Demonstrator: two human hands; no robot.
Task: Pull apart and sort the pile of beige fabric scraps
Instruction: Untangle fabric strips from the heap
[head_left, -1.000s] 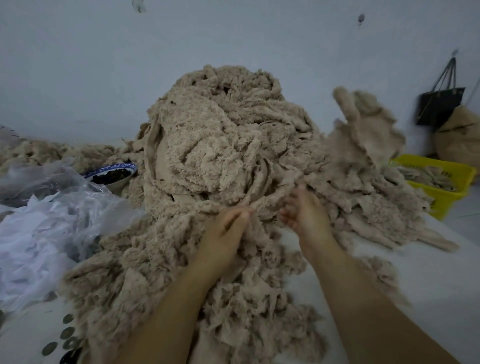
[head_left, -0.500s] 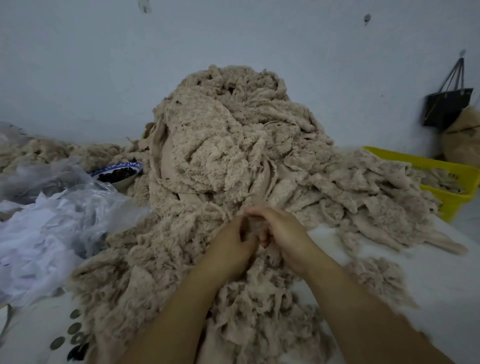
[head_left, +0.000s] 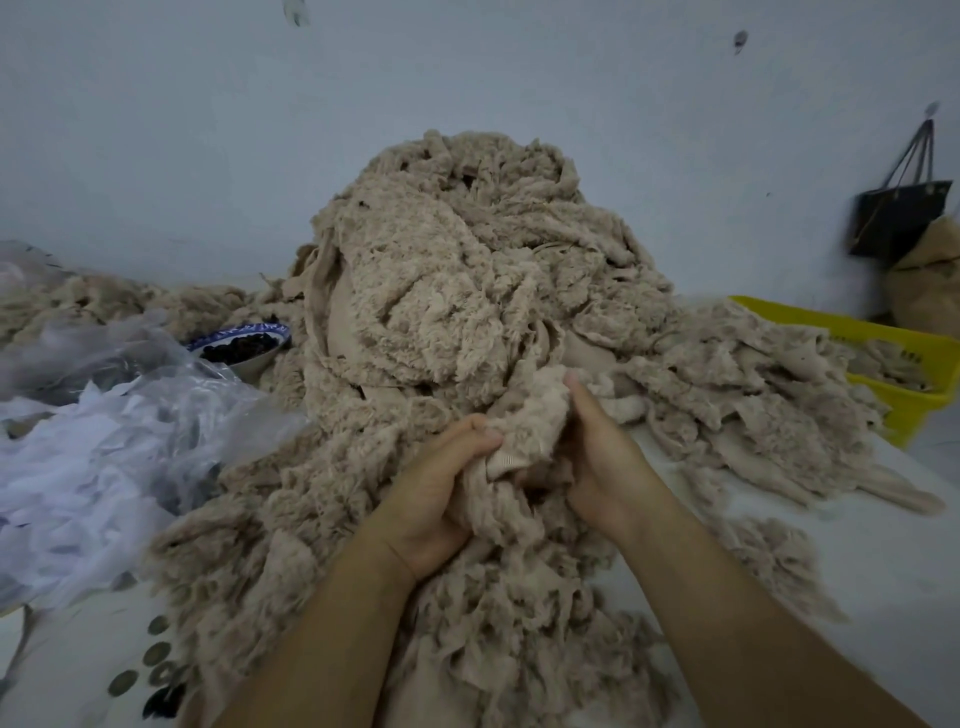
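Fingers (head_left: 475, 434) of both left hand (head_left: 431, 499) and right hand (head_left: 608, 457) curled tight round one fleecy beige scrap (head_left: 530, 410), at front foot of pile (head_left: 457, 270). Risk: scrap looks snagged in strips beneath; hard yank could drag pile forward off desk (head_left: 857, 561) or topple it.

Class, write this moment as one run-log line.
left hand: grips scrap | right hand: grips scrap | scrap: near side of pile | sorting: unfinished
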